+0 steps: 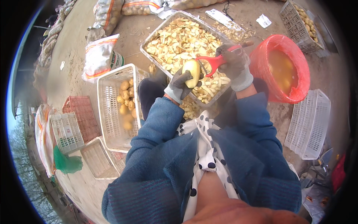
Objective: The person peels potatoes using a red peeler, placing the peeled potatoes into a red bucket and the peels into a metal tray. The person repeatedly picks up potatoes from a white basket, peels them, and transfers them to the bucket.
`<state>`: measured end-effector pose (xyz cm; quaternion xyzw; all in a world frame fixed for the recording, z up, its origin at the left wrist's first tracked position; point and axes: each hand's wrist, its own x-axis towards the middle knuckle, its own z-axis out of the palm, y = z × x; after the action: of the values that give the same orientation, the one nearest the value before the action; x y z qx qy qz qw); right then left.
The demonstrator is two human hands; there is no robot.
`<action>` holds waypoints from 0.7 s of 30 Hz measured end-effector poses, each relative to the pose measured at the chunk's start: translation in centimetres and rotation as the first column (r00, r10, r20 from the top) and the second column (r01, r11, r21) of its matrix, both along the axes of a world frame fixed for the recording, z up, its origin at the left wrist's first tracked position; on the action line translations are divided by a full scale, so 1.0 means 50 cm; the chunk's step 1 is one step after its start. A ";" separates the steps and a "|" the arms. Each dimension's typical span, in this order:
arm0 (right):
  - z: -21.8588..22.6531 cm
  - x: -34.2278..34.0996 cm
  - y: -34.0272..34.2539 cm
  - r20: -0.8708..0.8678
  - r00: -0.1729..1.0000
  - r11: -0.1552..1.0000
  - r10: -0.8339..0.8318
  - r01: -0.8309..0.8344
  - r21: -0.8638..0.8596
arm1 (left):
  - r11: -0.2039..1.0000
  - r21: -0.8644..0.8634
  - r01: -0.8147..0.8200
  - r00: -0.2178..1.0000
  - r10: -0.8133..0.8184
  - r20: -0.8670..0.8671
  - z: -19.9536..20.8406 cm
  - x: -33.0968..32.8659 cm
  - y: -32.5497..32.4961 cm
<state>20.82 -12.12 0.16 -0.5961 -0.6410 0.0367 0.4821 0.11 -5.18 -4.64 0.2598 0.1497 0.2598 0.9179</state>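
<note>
In a dark-palmed work glove, my left hand (179, 85) grips a mostly peeled, pale yellow potato (191, 73) tilted upright. My right hand (235, 67), gloved the same way, is closed round the handle of a red peeler (214, 63). The peeler's blade end sits right beside the potato's upper right side; whether it touches cannot be made out. Beneath both hands lies a wide, pale tray (154, 34) heaped with potato peelings (182, 35). Longer pale strips of peel gather at its near right end.
To my left, a white slatted crate (108, 97) holds unpeeled potatoes (127, 98). A red plastic-lined tub (304, 72) of cloudy water with potatoes in it stands at right. Stacked white crates (308, 125), a potato-filled crate (298, 28) and full sacks (107, 15) surround the work spot.
</note>
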 end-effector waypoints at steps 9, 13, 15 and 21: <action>-0.080 0.060 0.027 -0.867 -0.333 0.857 0.371 -0.236 0.458 | 0.935 -0.355 -0.020 0.987 0.075 0.141 -0.012 -0.001 -0.007; -0.099 0.094 0.014 -0.877 -0.284 0.860 0.388 -0.231 0.455 | 0.986 0.157 0.047 0.992 -0.028 -0.124 0.094 0.007 0.011; -0.098 0.070 0.026 -0.867 0.488 0.993 0.099 -0.099 0.058 | 0.840 0.482 0.250 0.890 -0.002 -0.457 0.152 0.005 -0.026; -0.174 0.091 0.046 -0.946 0.239 0.976 0.217 -0.049 0.212 | 0.984 0.131 0.124 0.972 -0.094 -0.216 0.131 0.023 -0.090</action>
<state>25.37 -9.83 -8.52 -0.3574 -0.2614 0.3897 0.8075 1.25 -9.67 1.89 0.3591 0.2117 0.1903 0.8888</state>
